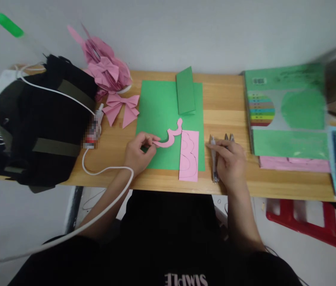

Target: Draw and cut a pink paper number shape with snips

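Observation:
My left hand (140, 153) pinches the lower left end of a curvy pink paper cutout (168, 143), a scalloped strip lying over a green paper sheet (156, 103). Right of it is a folded-looking pink paper piece (189, 157) with scalloped lines drawn on it. My right hand (229, 159) is curled low over the table, its fingers reaching across a clear pen (214, 159). Two dark pointed tips (229, 137) stick out beyond the knuckles; the rest of that object is hidden beneath the hand. A folded green paper piece (186, 91) rests at the sheet's top.
A pink paper bow (122, 109) and a pink paper bouquet (106, 67) lie to the left, near a glue tube (94, 129) and a black bag (42, 119). A white cable (111, 210) crosses my left forearm. Packs of coloured paper (287, 115) lie right.

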`<state>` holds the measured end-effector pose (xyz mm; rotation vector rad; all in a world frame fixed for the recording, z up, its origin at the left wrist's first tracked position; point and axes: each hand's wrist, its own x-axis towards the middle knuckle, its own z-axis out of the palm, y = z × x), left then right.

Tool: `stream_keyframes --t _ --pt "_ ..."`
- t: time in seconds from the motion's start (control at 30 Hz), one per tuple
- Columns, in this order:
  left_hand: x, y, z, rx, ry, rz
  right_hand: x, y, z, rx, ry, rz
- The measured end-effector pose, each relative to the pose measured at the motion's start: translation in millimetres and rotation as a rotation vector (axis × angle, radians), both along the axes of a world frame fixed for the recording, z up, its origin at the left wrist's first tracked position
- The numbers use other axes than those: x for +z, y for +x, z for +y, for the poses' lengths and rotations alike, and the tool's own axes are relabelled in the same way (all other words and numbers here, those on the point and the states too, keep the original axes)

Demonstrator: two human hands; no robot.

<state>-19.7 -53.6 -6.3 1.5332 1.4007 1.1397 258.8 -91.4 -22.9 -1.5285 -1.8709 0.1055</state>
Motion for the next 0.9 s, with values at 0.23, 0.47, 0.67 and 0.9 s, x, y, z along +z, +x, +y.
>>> stream_keyframes --t 0.23,0.47,0.67,0.9 --pt "-0.6 -2.0 0.3 -0.065 0.059 0.054 -1.8 0.4 1.1 0.006 0.031 0.033" --pt "-2.8 -3.2 2.3 -0.100 0.080 0.083 -3.6 -0.3 0.4 -0.008 0.036 0.060" --pt "-1.0 -3.3 2.6 -0.120 0.076 0.087 -0.6 -1.0 -0.5 -0.015 -0.005 0.081" --pt "-2.5 -6.4 0.3 -0.133 0.044 0.110 1.0 -1.6 -1.0 -0.021 -0.035 0.100"
